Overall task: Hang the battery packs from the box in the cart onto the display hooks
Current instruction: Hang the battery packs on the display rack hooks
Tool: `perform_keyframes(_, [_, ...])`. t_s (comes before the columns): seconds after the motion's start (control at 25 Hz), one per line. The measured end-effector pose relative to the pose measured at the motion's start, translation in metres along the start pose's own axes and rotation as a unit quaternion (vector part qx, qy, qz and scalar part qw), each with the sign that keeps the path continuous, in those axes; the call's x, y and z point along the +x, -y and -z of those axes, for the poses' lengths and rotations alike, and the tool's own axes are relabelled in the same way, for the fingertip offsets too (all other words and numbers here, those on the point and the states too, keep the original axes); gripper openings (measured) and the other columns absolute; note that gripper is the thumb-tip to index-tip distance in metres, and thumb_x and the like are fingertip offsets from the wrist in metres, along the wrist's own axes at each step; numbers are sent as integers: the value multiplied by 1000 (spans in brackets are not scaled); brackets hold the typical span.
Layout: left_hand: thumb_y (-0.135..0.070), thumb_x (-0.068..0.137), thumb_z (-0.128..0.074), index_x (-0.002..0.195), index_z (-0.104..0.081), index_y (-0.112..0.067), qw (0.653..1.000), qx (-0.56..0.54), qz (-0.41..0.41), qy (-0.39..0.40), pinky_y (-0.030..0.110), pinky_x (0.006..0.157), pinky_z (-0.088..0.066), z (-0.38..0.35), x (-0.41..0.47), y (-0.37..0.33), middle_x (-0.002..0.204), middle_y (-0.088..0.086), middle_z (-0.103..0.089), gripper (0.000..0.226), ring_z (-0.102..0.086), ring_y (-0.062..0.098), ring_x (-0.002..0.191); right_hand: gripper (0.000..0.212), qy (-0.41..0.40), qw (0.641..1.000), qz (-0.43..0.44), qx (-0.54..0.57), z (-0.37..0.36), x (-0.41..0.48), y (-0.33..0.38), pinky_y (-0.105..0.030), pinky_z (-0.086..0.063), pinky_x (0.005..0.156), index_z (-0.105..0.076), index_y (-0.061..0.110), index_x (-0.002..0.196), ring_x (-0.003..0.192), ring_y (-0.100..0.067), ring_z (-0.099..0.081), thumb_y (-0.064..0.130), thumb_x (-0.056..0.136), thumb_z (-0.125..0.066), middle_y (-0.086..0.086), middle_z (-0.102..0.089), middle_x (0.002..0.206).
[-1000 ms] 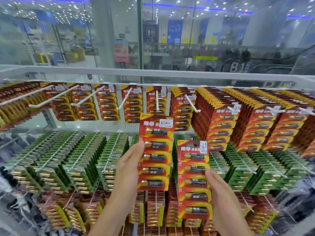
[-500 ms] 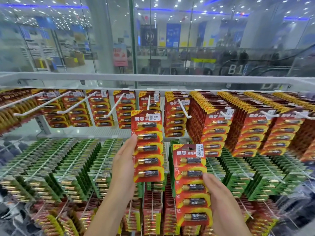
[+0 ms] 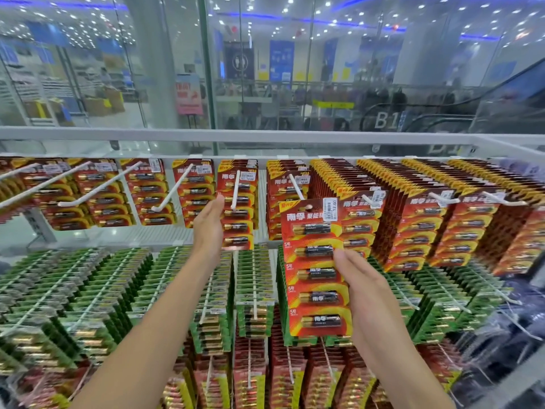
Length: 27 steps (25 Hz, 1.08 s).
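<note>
My left hand [image 3: 206, 228] grips the left edge of a red and yellow battery pack [image 3: 239, 219]. That pack hangs threaded on a white display hook [image 3: 236, 188] in the top row, pushed back against the packs behind it. My right hand [image 3: 364, 290] holds a second red battery pack [image 3: 317, 270] by its right edge. It is upright, in front of the green rows and just below another top-row hook [image 3: 296, 187]. Its hang hole is at the top, off any hook. The box and the cart are out of view.
The top row has long, nearly bare hooks [image 3: 97, 187] at the left and full red stacks [image 3: 418, 214] at the right. Green packs [image 3: 88, 290] fill the middle row and red ones [image 3: 250, 373] the bottom. A white rail [image 3: 265, 136] and glass wall stand behind.
My left hand has carried its pack up and back along the hook until it hangs against the packs behind. My right hand has raised its pack toward the top row.
</note>
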<state>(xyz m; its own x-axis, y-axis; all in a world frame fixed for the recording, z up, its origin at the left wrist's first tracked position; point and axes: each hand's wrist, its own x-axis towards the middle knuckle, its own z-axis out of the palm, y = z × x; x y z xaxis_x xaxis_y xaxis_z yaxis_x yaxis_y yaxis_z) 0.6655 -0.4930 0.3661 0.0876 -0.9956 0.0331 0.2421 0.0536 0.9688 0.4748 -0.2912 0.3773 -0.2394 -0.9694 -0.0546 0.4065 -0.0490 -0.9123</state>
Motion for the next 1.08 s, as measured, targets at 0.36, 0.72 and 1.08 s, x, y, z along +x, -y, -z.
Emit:
perform_keyframes(0.36, [-29,107,-55,100,-74,-27,1000,-16,0,-18,31,62,-60,-3,14,11,86,-1,-80,20,-78,15,75,28,-52,997,13,-57,-26,32,-6,-45,-63,76,-73,21,115,94,-27,-77,37,106,-52,-6,-79,107])
perform_keyframes(0.72, [-43,104,-58,105,-75,-20,999,-6,-32,-24,39,79,-63,3,16,14,93,1,-81,28,-79,19,85,32,-124,984,34,-123,-57,125,-23,-44,-59,81,-66,29,123,89,-12,-69,46,107,-44,10,-72,98])
perform_keyframes(1.08, [-33,102,-65,94,-75,-32,995,45,-68,-51,38,81,-61,13,21,17,90,-6,-78,13,-74,18,90,26,-164,982,44,-80,-63,144,-25,-25,-43,62,-62,31,89,65,-8,-55,33,109,-46,8,-58,75])
